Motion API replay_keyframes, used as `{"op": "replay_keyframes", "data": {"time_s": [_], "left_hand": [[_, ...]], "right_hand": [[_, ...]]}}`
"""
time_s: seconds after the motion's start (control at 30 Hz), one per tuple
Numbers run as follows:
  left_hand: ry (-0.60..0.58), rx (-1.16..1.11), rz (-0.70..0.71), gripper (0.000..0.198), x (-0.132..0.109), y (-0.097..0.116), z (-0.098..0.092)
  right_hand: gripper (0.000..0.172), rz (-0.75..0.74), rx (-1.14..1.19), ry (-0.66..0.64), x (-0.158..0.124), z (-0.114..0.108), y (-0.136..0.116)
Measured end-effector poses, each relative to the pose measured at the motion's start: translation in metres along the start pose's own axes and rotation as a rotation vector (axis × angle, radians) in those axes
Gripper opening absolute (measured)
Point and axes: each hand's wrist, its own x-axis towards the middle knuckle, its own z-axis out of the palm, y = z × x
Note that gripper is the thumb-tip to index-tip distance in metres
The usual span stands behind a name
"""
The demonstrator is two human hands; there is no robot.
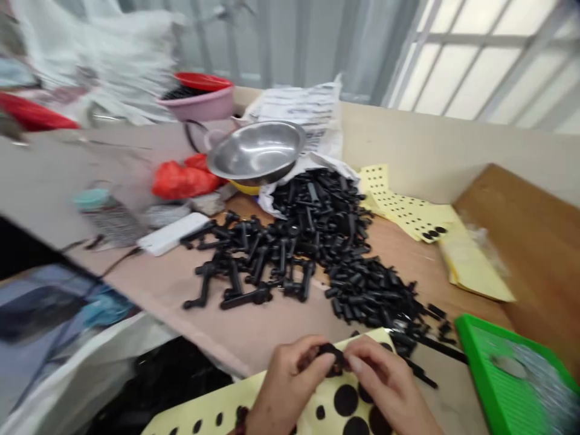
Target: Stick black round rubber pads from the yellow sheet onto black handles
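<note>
Between the fingertips of my two hands is a small black part (334, 356), partly covered and blurred. My left hand (287, 383) is closed round its left side, thumb and fingers pinching it. At its right side my right hand (392, 386) has its fingertips pressed together on the part. Beneath both hands lies a pale yellow sheet (267, 393) bearing black round dots, large (345, 400) and small. Just beyond are a heap of short black cylinders (367, 287) and several black crank-shaped handles (258, 260).
A white sack (312, 160) spills black parts onto the table. Behind stand a steel bowl (258, 151) and a pink basin (199, 106). A green tray (502, 386) sits right, near more yellow dotted sheets (399, 208). A white power strip (174, 234) lies left.
</note>
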Motion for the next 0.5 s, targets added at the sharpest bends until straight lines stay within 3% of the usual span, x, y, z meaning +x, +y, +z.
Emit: {"op": "replay_keyframes", "data": {"time_s": [0.2,0.3,0.5], "left_hand": [[0.041,-0.1,-0.068,0.036,0.002,-0.007,-0.007],[0.06,-0.117,-0.074,0.038,0.0,-0.008,-0.007],[-0.051,0.159,0.116,0.036,-0.003,-0.01,-0.01]], "right_hand": [[0.026,0.172,0.441,0.077,-0.004,0.006,0.005],[0.029,0.195,0.525,0.14,-0.006,0.009,0.009],[0.024,-0.031,-0.074,-0.002,0.001,0.025,0.002]]}}
